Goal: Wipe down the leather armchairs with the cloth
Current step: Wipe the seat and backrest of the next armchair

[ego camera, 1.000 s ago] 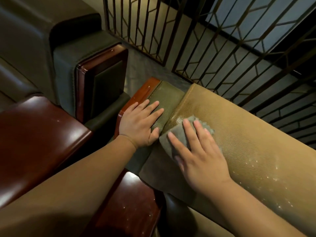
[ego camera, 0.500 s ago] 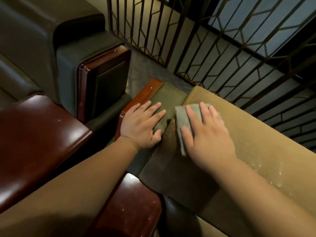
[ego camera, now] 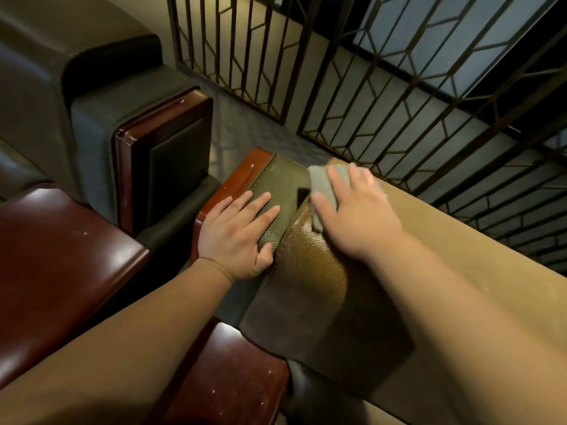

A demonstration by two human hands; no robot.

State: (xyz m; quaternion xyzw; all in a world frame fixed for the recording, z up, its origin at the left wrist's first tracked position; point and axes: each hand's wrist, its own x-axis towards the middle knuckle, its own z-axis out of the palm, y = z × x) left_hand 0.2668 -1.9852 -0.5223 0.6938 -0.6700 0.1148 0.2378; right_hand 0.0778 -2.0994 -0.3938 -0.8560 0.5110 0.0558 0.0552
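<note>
Cloth [ego camera: 320,191]: small grey-green rag, lying flat and a little crumpled under my right hand [ego camera: 356,216], pressed on the top edge of the chair back at its far left corner.
Near armchair [ego camera: 460,240]: tan pebbled leather, top of its back running to the right edge; olive leather end panel [ego camera: 283,191] with reddish wood trim under my flat left hand [ego camera: 237,237].
Second armchair [ego camera: 92,96]: grey-green leather, glossy dark wood arms, at left.

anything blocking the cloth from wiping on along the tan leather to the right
Nothing visible does. The right hand presses the cloth flat at the tan leather's far-left end; rightward the leather shows bare. The left hand rests on the green panel, leftward.
</note>
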